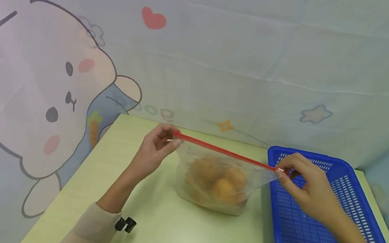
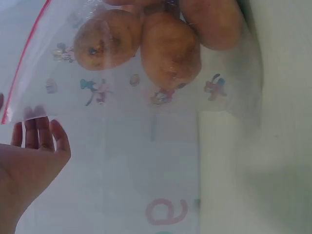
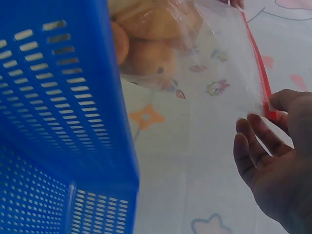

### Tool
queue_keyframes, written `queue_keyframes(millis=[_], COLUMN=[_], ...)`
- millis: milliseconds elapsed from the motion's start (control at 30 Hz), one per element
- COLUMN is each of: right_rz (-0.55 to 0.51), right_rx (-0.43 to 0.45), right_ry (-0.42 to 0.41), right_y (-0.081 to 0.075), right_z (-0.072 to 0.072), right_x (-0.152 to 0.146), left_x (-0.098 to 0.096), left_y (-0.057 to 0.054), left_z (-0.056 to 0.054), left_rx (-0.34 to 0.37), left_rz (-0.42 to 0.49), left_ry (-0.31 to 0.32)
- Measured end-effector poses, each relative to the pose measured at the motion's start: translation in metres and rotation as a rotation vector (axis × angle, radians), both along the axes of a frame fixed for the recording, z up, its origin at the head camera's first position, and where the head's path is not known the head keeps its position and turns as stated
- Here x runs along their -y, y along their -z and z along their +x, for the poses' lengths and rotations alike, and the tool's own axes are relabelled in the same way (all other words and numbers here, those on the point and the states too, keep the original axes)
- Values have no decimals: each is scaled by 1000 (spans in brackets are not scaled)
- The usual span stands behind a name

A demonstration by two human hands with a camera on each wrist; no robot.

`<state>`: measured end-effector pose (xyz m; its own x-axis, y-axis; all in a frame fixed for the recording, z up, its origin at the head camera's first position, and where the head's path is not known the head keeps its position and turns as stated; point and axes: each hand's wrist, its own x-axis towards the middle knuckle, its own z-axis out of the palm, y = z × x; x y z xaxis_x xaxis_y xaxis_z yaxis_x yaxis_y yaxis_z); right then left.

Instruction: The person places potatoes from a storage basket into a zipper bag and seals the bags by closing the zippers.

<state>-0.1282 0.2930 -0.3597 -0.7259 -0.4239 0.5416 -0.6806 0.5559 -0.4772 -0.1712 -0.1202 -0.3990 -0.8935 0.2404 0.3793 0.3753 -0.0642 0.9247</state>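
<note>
A clear zip-top bag [image 1: 211, 202] with small printed figures and a red zip strip [image 1: 227, 150] stands upright over the table. Inside it lie several rounded orange-brown items [image 2: 170, 51] that look like potatoes, one with a dark spot at its end. My left hand [image 1: 155, 149] pinches the left end of the red strip between thumb and fingers. At the strip's other end, my right hand [image 1: 306, 187] pinches the corner, where a small white piece shows by the fingertips. Between both hands the strip is stretched taut, sloping slightly down to the right.
A blue perforated plastic basket [image 1: 277, 233] sits on the right of the pale green table [image 1: 178, 235], beneath my right forearm. Behind the table hangs a printed cloth [image 1: 215, 79] with a rabbit, hearts and stars.
</note>
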Motion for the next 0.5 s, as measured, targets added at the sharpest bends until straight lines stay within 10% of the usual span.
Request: queue_keyframes(millis=[200, 333, 500], right_rz=[-108, -18, 6], right_rx=[315, 544, 626], right_ry=[-12, -46, -66], right_y=[19, 40, 56], right_z=[2, 2, 10], right_x=[2, 11, 27], left_x=[-2, -4, -11], left_y=[27, 42, 47], left_z=[-16, -24, -27], left_rx=[166, 173, 142], left_rz=[-145, -220, -196], left_ry=[215, 187, 153])
